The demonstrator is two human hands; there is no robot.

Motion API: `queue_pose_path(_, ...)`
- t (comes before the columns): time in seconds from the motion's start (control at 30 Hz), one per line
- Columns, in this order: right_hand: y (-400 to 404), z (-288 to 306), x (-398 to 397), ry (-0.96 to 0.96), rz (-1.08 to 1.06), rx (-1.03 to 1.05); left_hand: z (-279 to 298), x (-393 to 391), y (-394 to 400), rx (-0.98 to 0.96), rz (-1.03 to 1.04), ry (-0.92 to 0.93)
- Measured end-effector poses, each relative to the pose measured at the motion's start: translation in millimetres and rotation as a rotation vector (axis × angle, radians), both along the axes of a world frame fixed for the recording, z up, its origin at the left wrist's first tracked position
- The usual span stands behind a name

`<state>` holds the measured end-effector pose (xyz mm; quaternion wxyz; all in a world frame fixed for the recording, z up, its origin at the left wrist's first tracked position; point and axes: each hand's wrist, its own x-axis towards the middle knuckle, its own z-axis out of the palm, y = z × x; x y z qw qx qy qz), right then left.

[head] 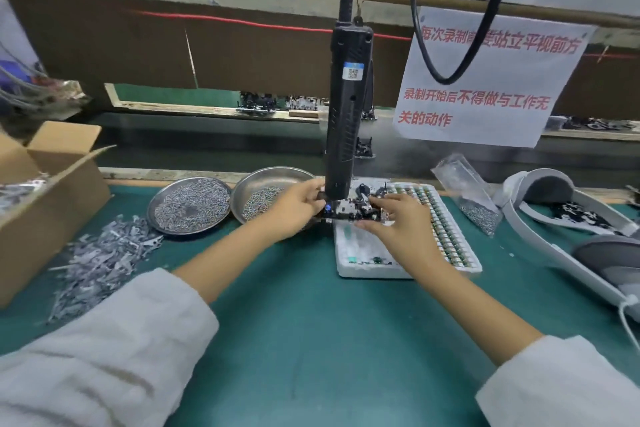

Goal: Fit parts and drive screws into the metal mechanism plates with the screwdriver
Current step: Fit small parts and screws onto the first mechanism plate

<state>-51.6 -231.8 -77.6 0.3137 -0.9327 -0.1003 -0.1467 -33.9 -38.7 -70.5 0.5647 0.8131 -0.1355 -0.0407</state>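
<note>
Here, gripped at both ends: mechanism plate (349, 210), long axis left-right, near bench (311, 322) far edge, above foam tray (367, 253). Left hand (294, 208) clasping left end, right hand (398, 218) pinching right end. Directly above, hanging vertical, untouched: electric screwdriver (348, 107); neither hand clearly nearer.

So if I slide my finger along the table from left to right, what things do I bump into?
Cardboard box → pile of metal strips → dish of screws → second dish → mechanism plate in both hands → foam tray → plastic bag → grey headset.
</note>
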Motion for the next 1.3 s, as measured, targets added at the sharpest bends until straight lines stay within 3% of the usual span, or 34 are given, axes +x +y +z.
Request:
queue_pose_path(0.2,7,-22,-41,0.083,0.069,-0.003,-21,-46,11,0.174,0.201,-0.117)
queue_pose_path(0.37,18,-32,-67,-0.206,0.172,-0.236,-38,-103,24,0.210,0.342,-0.208)
queue_pose_path(0.47,29,-29,-71,-0.179,0.245,-0.265,-36,-113,30,0.233,0.392,-0.192)
queue_pose_path(0.63,36,-39,-83,-0.381,0.291,-0.310,-36,-136,52,0.294,0.441,-0.287)
queue_pose_path(0.93,37,-52,-81,-0.300,0.345,-0.482,-44,-137,72,0.731,0.342,-0.494)
queue_pose_path(1.03,37,-51,-78,-0.314,0.379,-0.477,-37,-123,98,0.812,0.460,-0.595)
queue_pose_path(1.17,44,-53,-74,-0.337,0.469,-0.452,-35,-119,145,0.874,0.703,-0.562)
queue_pose_path(1.3,46,-55,-71,-0.350,0.509,-0.408,-42,-129,181,1.044,0.732,-0.463)
